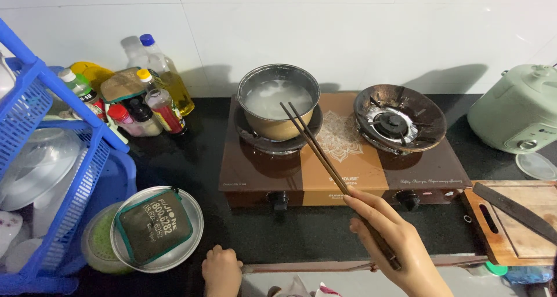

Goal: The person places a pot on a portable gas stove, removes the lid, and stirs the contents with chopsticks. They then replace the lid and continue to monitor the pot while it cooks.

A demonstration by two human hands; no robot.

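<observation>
My right hand (394, 239) holds a pair of long dark chopsticks (322, 152). Their tips reach up to the rim of a small metal pot (278, 99) with cloudy white liquid in it. The pot stands on the left burner of a brown two-burner gas stove (348, 157). My left hand (221, 271) rests with fingers curled on the front edge of the black counter (191, 157), empty. The right burner (399, 120) is bare.
A blue dish rack (58, 175) with bowls stands at left. Bottles of oil and sauces (154, 94) crowd the back left. A metal lid with a dark pot holder (155, 227) lies near my left hand. A pale green rice cooker (519, 108) and a wooden board with a knife (513, 210) are at right.
</observation>
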